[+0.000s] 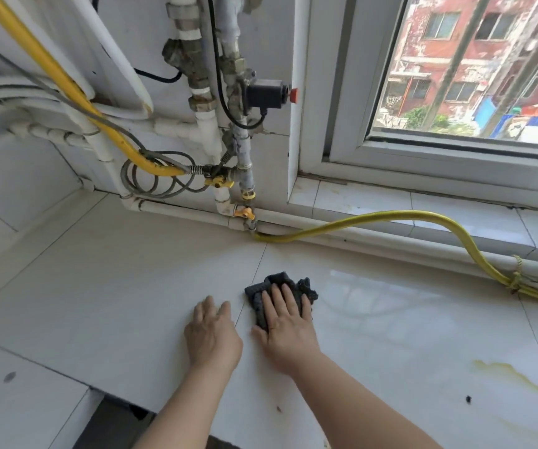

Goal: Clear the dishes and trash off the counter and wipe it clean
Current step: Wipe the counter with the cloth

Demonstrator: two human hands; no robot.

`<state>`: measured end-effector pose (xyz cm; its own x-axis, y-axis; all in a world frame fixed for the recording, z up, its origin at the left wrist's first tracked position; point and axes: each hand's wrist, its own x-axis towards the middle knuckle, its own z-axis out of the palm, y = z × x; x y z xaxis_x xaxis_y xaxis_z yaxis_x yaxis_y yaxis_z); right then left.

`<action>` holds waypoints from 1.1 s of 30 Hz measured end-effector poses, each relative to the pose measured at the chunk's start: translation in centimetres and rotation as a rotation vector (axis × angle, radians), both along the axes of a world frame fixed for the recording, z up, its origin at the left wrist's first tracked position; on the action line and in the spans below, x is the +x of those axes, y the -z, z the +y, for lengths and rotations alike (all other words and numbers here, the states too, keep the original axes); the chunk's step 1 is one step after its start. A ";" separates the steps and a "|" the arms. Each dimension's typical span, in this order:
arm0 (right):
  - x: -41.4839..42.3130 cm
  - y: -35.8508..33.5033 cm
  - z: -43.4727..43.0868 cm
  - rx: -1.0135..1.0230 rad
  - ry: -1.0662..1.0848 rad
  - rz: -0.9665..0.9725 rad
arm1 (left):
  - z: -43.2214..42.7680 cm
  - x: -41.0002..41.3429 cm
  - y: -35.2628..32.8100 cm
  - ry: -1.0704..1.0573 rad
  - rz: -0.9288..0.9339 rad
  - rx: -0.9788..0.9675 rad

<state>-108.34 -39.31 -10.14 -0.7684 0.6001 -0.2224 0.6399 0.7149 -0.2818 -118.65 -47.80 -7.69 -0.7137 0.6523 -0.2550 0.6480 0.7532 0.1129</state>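
Fingers [277, 303] of the right hand [288, 332] lie straight and spread, pressing flat on a cloth [277, 280] at the lower middle of the frame. That cloth is dark grey, nearly black, with a ribbed or waffle weave, and it is bunched into an uneven wad whose corners stick out past the fingertips and to either side. It rests on the glossy white tiled counter [115, 286], just right of a thin tile joint. Left of that joint, the left hand [212, 335] lies palm down on the bare tile with its fingers straight and close together, near the cloth but not touching it. At the lower right of the frame a yellowish stain [513, 380] streaks the counter, with a small dark speck [468, 398] beside it. A yellow hose [390, 218] runs along the back edge below the window [471, 76], and pipes [206, 124] fill the upper left.
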 end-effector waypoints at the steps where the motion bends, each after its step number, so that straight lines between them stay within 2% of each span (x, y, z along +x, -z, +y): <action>1: -0.3 0.2 0.6 0.005 0.004 0.007 | 0.2 0.3 0.0 -0.004 0.003 -0.001; 10: -0.1 -0.1 9.1 -0.003 0.134 -0.021 | 3.1 3.2 0.8 -0.009 0.052 -0.019; 17: 6.1 0.3 12.3 0.027 0.284 -0.022 | 6.1 5.7 0.6 0.082 0.039 0.016; 23: 14.5 0.1 14.4 0.059 0.513 -0.086 | 7.8 7.5 0.6 0.110 -0.013 -0.054; 28: 20.6 -0.3 13.7 0.057 0.748 -0.153 | 7.8 7.4 0.4 0.139 -0.012 -0.101; 33: 19.7 -0.4 9.8 0.037 0.767 -0.116 | 7.7 7.1 0.5 0.162 -0.035 -0.120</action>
<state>-88.66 -29.56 -9.74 -0.1080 0.9633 -0.2458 0.9835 0.0675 -0.1677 -111.53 -40.05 -8.18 -0.5916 0.7212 -0.3603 0.7589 0.6490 0.0530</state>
